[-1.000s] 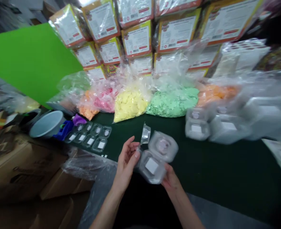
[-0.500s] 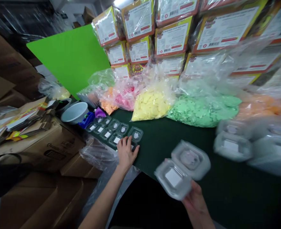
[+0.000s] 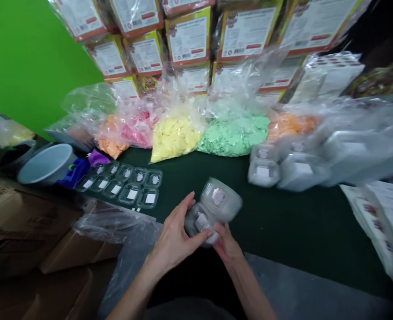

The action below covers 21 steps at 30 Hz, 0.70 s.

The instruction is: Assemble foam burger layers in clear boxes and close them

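Note:
A stack of clear hinged plastic containers (image 3: 221,200), with a pale sticker and a white label, is held over the near part of the dark green table (image 3: 283,222). My left hand (image 3: 179,233) grips its near-left side, fingers and thumb around the edge. From the near right, my right hand (image 3: 228,242) clasps the same stack, its fingers partly hidden below. Left of my hands, opened clear containers (image 3: 148,198) lie in a double row, each with a white label and a sticker.
Plastic bags of yellow (image 3: 176,135), green (image 3: 234,135), pink and orange pieces line the back, before stacked boxes (image 3: 188,42). More container stacks (image 3: 303,166) stand right. A grey-blue bowl (image 3: 48,164) and blue tape dispenser (image 3: 74,173) sit left. Printed sheets (image 3: 376,218) lie far right.
My left hand has left the row of containers and come onto the stack in my right hand. The stack has moved left relative to the table. The view has turned right.

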Each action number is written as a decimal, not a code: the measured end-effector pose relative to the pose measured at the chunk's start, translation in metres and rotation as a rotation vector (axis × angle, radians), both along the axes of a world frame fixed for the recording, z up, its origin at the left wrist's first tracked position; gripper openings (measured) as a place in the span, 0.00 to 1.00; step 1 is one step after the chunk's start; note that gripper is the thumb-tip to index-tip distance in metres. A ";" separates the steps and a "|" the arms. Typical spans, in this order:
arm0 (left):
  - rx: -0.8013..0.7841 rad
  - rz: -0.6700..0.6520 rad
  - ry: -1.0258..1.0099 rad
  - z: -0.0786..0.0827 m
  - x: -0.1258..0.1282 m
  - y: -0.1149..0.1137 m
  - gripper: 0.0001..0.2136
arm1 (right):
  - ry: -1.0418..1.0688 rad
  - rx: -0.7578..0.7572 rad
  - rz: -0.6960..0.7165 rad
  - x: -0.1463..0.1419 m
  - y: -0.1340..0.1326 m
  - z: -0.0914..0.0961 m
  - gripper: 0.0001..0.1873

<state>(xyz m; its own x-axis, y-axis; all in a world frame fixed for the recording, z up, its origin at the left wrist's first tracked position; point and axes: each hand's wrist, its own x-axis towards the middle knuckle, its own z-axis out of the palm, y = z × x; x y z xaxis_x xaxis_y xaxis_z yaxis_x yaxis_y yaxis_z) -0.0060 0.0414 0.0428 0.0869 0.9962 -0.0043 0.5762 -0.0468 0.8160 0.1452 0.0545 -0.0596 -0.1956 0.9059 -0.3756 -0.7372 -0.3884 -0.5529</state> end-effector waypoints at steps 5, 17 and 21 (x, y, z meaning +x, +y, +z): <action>-0.001 0.057 -0.118 -0.006 0.001 0.006 0.42 | 0.050 0.003 -0.009 0.001 -0.001 0.005 0.36; 0.053 0.215 -0.385 -0.013 -0.014 0.018 0.28 | 0.088 -0.039 0.027 0.022 0.003 -0.012 0.32; 0.268 0.355 0.219 -0.047 -0.024 0.027 0.24 | 0.058 -0.086 -0.015 0.035 -0.002 -0.032 0.36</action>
